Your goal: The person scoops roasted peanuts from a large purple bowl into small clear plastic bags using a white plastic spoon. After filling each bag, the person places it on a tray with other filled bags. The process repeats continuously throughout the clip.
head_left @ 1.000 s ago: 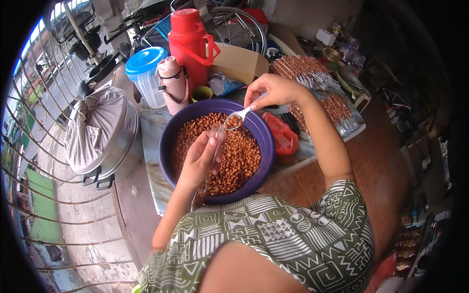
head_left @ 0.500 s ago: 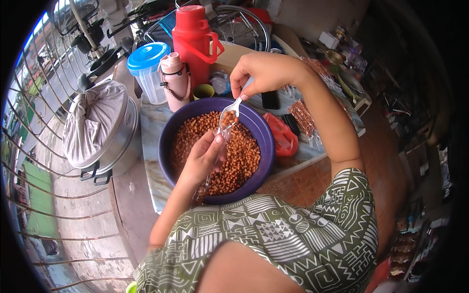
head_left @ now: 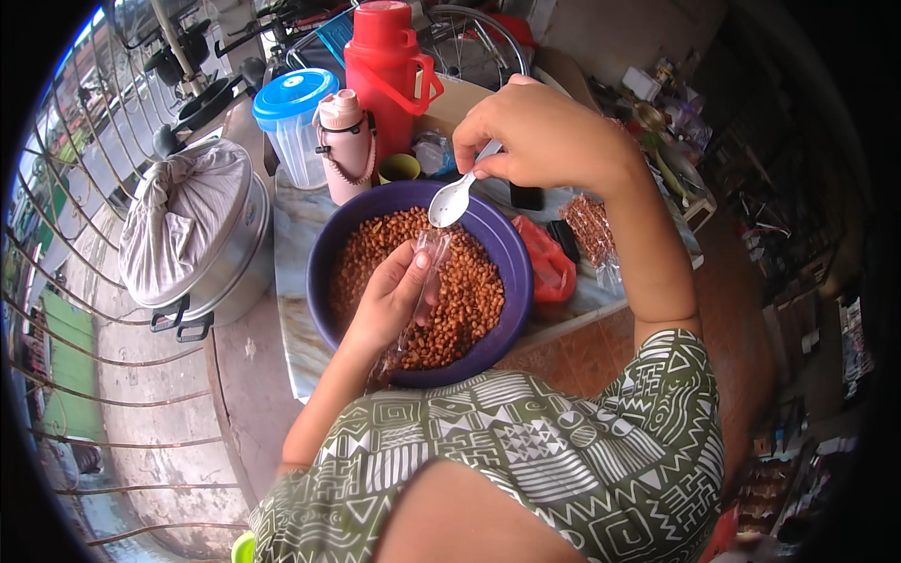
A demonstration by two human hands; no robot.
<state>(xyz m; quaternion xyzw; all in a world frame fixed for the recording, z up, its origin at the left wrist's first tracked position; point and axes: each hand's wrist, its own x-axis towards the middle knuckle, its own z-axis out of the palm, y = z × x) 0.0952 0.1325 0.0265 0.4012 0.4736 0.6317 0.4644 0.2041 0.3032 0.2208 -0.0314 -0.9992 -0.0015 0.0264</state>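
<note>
A purple basin (head_left: 522,300) in front of me holds a heap of small brown nuts (head_left: 469,300) that look like peanuts. Over it, my left hand (head_left: 394,293) pinches a narrow clear plastic bag (head_left: 435,246) near its mouth, and the rest of the bag hangs below the hand. My right hand (head_left: 507,136) grips a white plastic spoon (head_left: 451,201) by the handle. The spoon's bowl tilts down just above the bag's mouth, with only small specks in it. How full the bag is, I cannot make out.
Behind the basin stand a red thermos jug (head_left: 380,80), a pink bottle (head_left: 344,150), a blue-lidded container (head_left: 298,122) and an olive cup (head_left: 399,169). A cloth-covered pot (head_left: 230,263) is at the left. Filled nut packets (head_left: 588,230) and a red bag (head_left: 547,263) lie right.
The nuts that filled the spoon have left it. My right hand has risen slightly and moved right, tipping the spoon above the bag. My left hand keeps its hold.
</note>
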